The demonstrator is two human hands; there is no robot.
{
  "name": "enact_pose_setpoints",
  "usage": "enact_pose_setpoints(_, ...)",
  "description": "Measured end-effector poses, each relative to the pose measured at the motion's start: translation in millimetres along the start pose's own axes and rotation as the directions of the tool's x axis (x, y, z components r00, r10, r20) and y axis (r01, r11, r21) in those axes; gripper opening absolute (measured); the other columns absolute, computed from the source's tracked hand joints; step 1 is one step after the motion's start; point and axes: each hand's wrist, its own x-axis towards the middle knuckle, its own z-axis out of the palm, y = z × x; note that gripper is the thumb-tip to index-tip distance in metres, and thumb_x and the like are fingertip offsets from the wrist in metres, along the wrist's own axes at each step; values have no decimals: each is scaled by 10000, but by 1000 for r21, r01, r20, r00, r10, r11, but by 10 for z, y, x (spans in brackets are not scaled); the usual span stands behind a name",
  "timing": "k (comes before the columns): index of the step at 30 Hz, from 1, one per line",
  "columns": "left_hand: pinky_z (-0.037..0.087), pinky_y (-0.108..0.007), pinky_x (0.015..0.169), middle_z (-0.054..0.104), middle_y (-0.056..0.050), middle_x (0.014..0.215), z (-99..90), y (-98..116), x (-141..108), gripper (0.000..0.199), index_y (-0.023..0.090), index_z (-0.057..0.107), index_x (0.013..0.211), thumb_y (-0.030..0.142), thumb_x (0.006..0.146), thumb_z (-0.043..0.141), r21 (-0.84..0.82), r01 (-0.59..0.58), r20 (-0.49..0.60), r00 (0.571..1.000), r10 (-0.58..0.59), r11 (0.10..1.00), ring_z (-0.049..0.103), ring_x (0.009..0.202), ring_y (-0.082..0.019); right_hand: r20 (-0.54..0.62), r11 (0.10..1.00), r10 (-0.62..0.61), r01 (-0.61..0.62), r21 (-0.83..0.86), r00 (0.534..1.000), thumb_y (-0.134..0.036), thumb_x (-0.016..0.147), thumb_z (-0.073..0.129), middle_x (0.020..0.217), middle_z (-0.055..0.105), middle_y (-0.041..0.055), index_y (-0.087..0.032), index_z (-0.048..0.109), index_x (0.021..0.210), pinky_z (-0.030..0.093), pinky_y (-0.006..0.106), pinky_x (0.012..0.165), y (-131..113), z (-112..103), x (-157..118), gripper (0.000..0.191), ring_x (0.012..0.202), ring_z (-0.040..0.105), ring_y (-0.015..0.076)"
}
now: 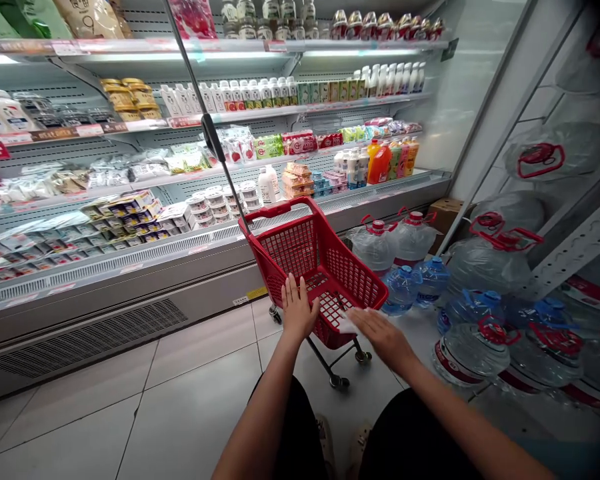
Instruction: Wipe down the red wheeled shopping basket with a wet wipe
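Head view: my left grip (299,312) spreads unladen by the red basket (353,272); whether my right grip (386,339) clasps the white scrap (348,325), or what's left, I can't tell.

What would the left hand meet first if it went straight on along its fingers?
Probably the red basket, just beyond the left hand; depth is unclear, so contact can't be judged.
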Motion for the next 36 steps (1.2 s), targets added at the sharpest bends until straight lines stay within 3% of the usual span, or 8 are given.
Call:
enact_pose_setpoints(3, 140, -536, 1298, 34, -183, 1733, 12, -115, -23, 734, 102, 256, 1635, 424, 1011, 471, -20, -11, 7, 1000, 11, 1000, 30, 1606, -318, 3, 996, 87, -87, -30, 996, 30, 919, 314, 1508, 587, 65, -220, 384, 1595, 429, 474, 1197, 421, 1, -78, 725, 1401, 535, 188)
enact_pose_setpoints(6, 144, -533, 1298, 30, -178, 1737, 59, -162, -22, 732, 104, 242, 1638, 395, 1006, 471, -31, -8, -6, 1000, 8, 999, 20, 1606, -312, -11, 988, 149, -149, -25, 989, 5, 940, 334, 1429, 650, 66, -217, 496, 1525, 432, 489, 1193, 531, 13, -108, 646, 1355, 577, 201)
enact_pose_setpoints(10, 147, -528, 1298, 39, -177, 1737, 70, -253, 24, 715, 99, 253, 1633, 357, 1001, 465, -29, -36, -17, 999, 36, 999, 35, 1607, -302, -43, 985, 170, -170, 10, 985, -8, 942, 351, 1392, 672, 69, -205, 556, 1477, 426, 483, 1200, 131, 57, -66, 606, 1323, 597, 215)
enact_pose_setpoints(15, 147, -488, 1308, 138, -167, 1726, -55, -332, 121, 663, 83, 312, 1615, 285, 997, 441, 26, 21, 56, 998, -23, 999, 130, 1602, -274, -42, 993, 109, -106, 60, 993, 13, 906, 368, 1488, 605, 64, -213, 393, 1597, 414, 458, 1214, -587, 104, 147, 727, 1378, 550, 203)
enact_pose_setpoints(20, 161, -459, 1317, 238, -84, 1711, -84, -150, -153, 625, 162, 252, 1651, 311, 1053, 354, 60, -60, 16, 998, 59, 996, 201, 1591, -221, -58, 998, -16, 19, 53, 998, 46, 878, 360, 1578, 506, 80, -167, 269, 1638, 444, 420, 1195, -885, 180, 381, 795, 1458, 468, 186)
enact_pose_setpoints(25, 161, -465, 1319, 222, -6, 1713, -133, -177, -513, 622, 255, 133, 1672, 292, 1073, 297, 53, -153, -12, 988, 154, 987, 202, 1589, -182, -9, 996, -82, 82, 41, 997, 33, 915, 344, 1594, 485, 47, -219, 213, 1651, 444, 416, 1196, -499, 56, 244, 789, 1467, 455, 158)
enact_pose_setpoints(31, 123, -469, 1324, 220, 6, 1714, -286, -433, -418, 615, 264, 174, 1666, 396, 1080, 306, 62, -160, 64, 986, 156, 985, 218, 1585, -181, 13, 999, 24, -24, -25, 1000, 42, 931, 296, 1600, 478, 34, -271, 212, 1650, 411, 469, 1216, 174, -160, -34, 788, 1467, 457, 163)
enact_pose_setpoints(36, 190, -476, 1314, 304, -123, 1684, -126, -136, -385, 700, 112, 281, 1637, 507, 1062, 339, 57, -21, 40, 999, 19, 998, 239, 1580, -258, -49, 999, 47, -47, 6, 998, 17, 935, 338, 1541, 551, 62, -227, 295, 1632, 436, 467, 1200, -112, -27, 86, 739, 1443, 492, 184)
